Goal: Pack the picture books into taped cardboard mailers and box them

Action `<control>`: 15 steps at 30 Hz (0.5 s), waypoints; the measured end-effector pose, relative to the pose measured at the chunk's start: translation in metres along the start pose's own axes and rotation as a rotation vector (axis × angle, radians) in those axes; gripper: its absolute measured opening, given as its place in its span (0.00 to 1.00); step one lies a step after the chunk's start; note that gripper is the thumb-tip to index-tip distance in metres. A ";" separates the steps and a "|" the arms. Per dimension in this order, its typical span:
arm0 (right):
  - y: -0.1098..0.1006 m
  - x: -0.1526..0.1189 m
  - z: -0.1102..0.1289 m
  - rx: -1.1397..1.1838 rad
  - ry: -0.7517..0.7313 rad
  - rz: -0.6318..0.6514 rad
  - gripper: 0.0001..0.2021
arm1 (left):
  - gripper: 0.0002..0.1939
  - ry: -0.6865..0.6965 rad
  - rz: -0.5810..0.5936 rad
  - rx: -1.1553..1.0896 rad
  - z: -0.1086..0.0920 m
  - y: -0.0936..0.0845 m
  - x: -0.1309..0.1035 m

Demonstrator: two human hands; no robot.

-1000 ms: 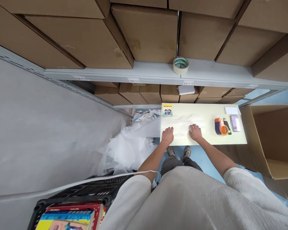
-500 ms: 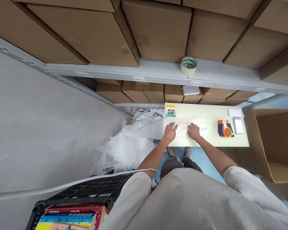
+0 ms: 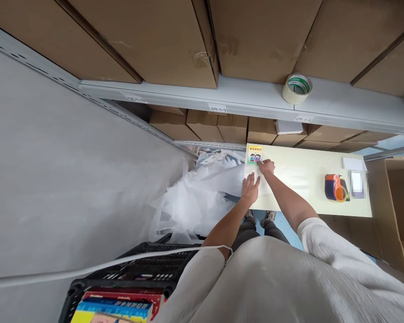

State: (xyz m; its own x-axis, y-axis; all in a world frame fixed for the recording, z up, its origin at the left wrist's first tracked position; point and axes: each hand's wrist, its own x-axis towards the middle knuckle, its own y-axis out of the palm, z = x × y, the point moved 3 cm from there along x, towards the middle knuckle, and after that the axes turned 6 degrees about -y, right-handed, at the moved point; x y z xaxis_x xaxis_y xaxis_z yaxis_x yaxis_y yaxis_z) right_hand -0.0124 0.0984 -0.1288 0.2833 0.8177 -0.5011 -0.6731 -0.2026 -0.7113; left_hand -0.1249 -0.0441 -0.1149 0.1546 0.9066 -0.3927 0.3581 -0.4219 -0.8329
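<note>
A small yellow and green booklet (image 3: 255, 153) lies at the far left corner of the pale table (image 3: 316, 158). My right hand (image 3: 267, 167) is at its lower right corner, thumb and fingers closed on the edge. Just below and to the left, my left hand (image 3: 250, 188) lies spread on a sheet of thin white wrapping (image 3: 230, 179). That sheet stretches over the table and hangs off its left end toward a heap of white film (image 3: 191, 202).
An orange and dark tape dispenser (image 3: 335, 188) and white papers (image 3: 353, 164) lie at the table's right. An open carton (image 3: 387, 202) stands beyond. A tape roll (image 3: 296, 89) sits on the shelf (image 3: 256, 96). Books (image 3: 114, 309) fill a black crate (image 3: 134, 283) at lower left.
My right hand has moved left and away from me, from the wrapping to the booklet's corner. My left hand stays spread on the wrapping. The view has shifted left.
</note>
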 end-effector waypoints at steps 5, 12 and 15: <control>0.018 0.006 0.012 0.012 0.079 -0.055 0.24 | 0.37 0.017 -0.014 0.003 0.002 0.004 0.000; 0.013 0.018 0.017 0.074 0.169 -0.094 0.15 | 0.38 -0.016 0.030 0.053 0.004 0.013 0.004; 0.004 0.023 0.011 0.230 0.154 -0.142 0.12 | 0.38 -0.018 0.031 0.055 0.004 0.014 0.005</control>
State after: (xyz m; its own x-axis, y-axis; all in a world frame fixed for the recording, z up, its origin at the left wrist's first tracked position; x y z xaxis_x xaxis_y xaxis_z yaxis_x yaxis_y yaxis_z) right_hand -0.0159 0.1222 -0.1377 0.4737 0.7342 -0.4863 -0.7516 0.0494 -0.6577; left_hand -0.1233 -0.0457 -0.1296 0.1477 0.8929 -0.4253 0.3019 -0.4502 -0.8404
